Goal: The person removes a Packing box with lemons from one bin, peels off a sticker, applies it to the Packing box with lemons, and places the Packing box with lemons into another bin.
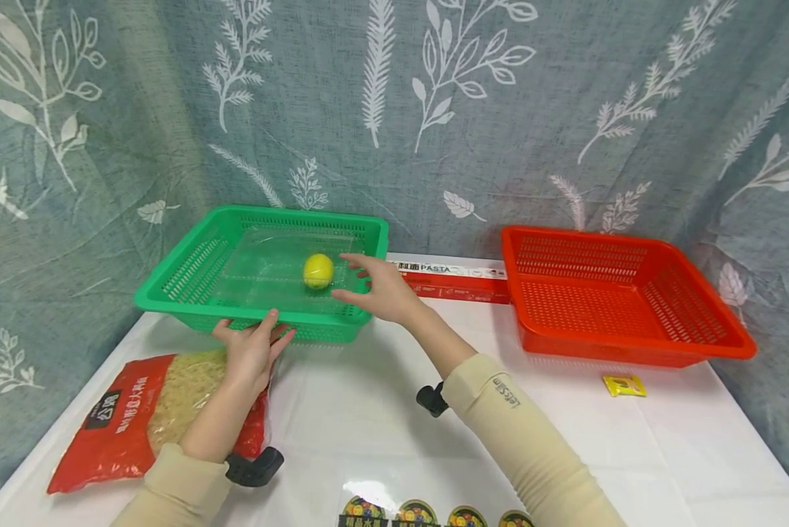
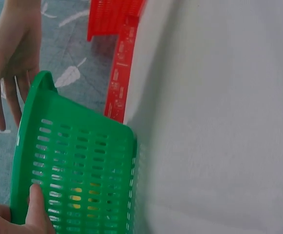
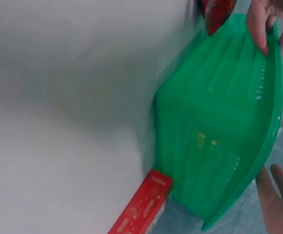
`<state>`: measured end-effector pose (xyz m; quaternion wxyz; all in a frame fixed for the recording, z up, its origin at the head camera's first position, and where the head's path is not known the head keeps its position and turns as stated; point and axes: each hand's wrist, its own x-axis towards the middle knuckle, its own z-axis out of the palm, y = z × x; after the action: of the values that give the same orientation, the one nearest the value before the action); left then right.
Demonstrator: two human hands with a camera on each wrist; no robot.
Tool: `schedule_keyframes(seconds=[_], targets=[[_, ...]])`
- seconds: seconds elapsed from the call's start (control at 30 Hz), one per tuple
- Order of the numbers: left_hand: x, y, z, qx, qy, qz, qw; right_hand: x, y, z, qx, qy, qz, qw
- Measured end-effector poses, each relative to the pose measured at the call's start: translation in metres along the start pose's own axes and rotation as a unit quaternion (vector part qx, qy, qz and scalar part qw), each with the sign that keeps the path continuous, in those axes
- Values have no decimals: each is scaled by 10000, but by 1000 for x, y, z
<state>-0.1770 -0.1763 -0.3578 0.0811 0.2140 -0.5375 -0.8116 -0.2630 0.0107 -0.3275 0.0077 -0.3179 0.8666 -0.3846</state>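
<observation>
A green plastic basket (image 1: 190, 313) stands at the back left of the table. Inside it lie a flat piece of clear plastic (image 1: 263, 274) and a round yellow thing (image 1: 318, 271) resembling a lemon. My left hand (image 1: 249, 348) holds the basket's near rim, its thumb (image 2: 35, 207) on the slotted outer wall and the other fingers over the edge. Over the basket's right end reaches my right hand (image 1: 384, 289), fingers spread and slightly bent, nothing between them. Its thumb and fingertips point toward the yellow thing, with a gap between.
A red-and-clear pasta bag (image 1: 127, 424) lies under my left forearm. Behind, a long red PASTA box (image 1: 460, 287) spans between the green basket and a red basket (image 1: 599, 348). A small yellow packet (image 1: 624, 386) lies at right. Clear plastic with fruit labels (image 1: 416, 512) is at the front.
</observation>
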Motion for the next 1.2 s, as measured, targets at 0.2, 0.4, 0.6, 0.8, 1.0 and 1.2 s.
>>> schedule_keyframes(seconds=[0.2, 0.4, 0.6, 0.8, 1.0, 1.2], targets=[[0, 1, 3, -270, -68, -80, 9996, 4, -8, 8, 259, -199, 326, 9989], [0, 0, 8, -380, -64, -54, 9992, 8, -10, 11, -35, -210, 409, 9989], [-1, -1, 9, -555, 42, -231, 9982, 15, -17, 17, -360, -237, 765, 9961], [1, -3, 11, -808, 224, -271, 9961, 18, -21, 26, -370, -28, 1092, 9933], [3, -6, 13, -1062, 262, -204, 9938, 23, -24, 29, -486, 83, 1478, 9878], [3, -5, 11, -1164, 390, -195, 9922, 28, -30, 35, -613, 64, 1898, 9799]])
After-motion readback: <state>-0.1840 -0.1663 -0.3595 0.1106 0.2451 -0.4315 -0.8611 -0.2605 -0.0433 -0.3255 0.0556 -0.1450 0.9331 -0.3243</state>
